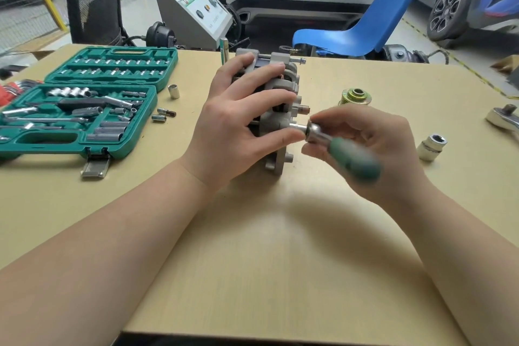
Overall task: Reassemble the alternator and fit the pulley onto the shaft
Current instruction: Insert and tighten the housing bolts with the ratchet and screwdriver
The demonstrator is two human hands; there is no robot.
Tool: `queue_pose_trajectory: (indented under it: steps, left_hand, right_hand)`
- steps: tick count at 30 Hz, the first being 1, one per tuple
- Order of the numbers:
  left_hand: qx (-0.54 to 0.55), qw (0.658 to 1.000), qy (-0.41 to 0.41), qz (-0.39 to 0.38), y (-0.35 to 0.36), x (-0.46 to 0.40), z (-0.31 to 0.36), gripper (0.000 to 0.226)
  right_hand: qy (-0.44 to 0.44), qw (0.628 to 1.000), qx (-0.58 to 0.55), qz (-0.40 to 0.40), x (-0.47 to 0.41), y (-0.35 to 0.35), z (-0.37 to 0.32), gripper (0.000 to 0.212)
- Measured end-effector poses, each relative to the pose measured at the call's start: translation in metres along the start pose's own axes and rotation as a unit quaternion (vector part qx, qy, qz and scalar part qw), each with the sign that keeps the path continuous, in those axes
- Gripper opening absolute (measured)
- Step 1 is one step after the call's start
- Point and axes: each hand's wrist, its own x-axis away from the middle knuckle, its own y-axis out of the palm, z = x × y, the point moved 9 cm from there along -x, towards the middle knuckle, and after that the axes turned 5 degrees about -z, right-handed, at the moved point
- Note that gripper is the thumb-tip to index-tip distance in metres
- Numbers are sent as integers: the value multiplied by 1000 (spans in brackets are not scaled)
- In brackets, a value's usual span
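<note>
Green-handled driver (348, 157), pinched in your right hand (373, 149): keep its socket square on the near bolt while your left hand (238, 126), fingers wrapped round, steadies the alternator (280, 109).

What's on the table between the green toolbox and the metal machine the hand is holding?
In the head view, three small loose sockets lie on the bare table there.

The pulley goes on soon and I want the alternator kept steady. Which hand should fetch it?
Right. The pulley lies just beyond the right hand, which holds only the green-handled driver; the left hand grips the alternator.
</note>
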Motion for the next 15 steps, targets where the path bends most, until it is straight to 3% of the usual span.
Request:
queue_pose_trajectory:
  steps: [3, 6, 15]
  left_hand:
    - [-16, 1000, 8, -18, 0, 0, 0, 59]
    - [-26, 999, 3, -19, 0, 0, 0, 60]
    - [-33, 999, -6, -4, 1, 0, 5, 46]
  right_hand:
    - [53, 997, -59, 0, -3, 2, 4, 11]
    - [101, 990, -98, -11, -8, 4, 9, 7]
    - [263, 920, -288, -34, -4, 20, 34, 32]
